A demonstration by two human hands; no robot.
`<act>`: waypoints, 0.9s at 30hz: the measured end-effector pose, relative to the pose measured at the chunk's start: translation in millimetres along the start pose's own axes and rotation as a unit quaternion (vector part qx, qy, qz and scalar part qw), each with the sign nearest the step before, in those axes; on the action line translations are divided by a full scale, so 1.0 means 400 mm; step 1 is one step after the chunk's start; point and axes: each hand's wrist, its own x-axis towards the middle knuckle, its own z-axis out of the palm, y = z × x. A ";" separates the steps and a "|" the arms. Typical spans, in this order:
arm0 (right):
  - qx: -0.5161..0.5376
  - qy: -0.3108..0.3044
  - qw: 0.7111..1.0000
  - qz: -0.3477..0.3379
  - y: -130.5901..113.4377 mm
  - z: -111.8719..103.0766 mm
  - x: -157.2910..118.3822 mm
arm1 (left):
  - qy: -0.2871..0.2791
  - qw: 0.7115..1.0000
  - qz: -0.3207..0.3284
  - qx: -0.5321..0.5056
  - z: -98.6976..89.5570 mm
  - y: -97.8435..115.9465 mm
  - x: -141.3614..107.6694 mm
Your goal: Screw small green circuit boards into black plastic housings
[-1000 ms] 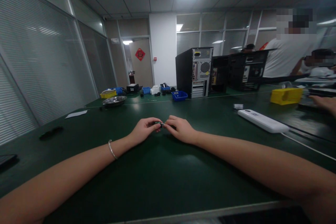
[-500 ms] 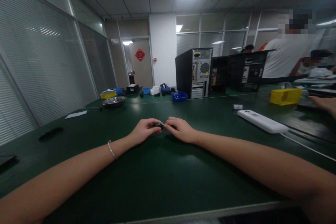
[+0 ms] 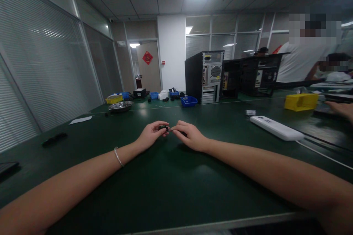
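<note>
Over the middle of the green table (image 3: 176,191), my left hand (image 3: 150,134) pinches a small dark part (image 3: 163,128) between thumb and fingers. The part is too small to name, and the fingers cover some of it. Close by on the right, my right hand (image 3: 190,136) has its thumb and forefinger pressed together, their tips pointing at the part. Whatever those fingertips hold, if anything, is too small to make out. A narrow gap shows between the two hands.
At the right lie a white power bank (image 3: 275,127) with a cable and a yellow bin (image 3: 300,101). A computer tower (image 3: 205,77), a blue bin (image 3: 189,101) and a metal dish (image 3: 120,106) stand farther back. Another person's hand (image 3: 342,109) reaches in at the right edge.
My left fingers have turned the small part, so its green side no longer shows. The fingertips of my right hand have drawn slightly away from it.
</note>
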 end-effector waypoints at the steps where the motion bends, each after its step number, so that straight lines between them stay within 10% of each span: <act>1: -0.003 -0.009 1.000 -0.013 -0.003 0.000 -0.001 | -0.001 1.000 0.001 -0.009 0.000 -0.003 0.001; 14: -0.027 -0.027 0.999 0.007 0.014 0.013 -0.001 | -0.054 0.979 -0.062 -0.185 0.006 -0.023 -0.001; 21: -0.009 -0.034 0.999 0.011 0.009 0.006 0.003 | -0.042 0.998 0.001 0.055 0.005 -0.001 -0.008; 27: -0.069 -0.018 0.993 0.089 0.012 0.007 0.006 | -0.037 0.954 0.089 0.285 -0.008 0.013 -0.012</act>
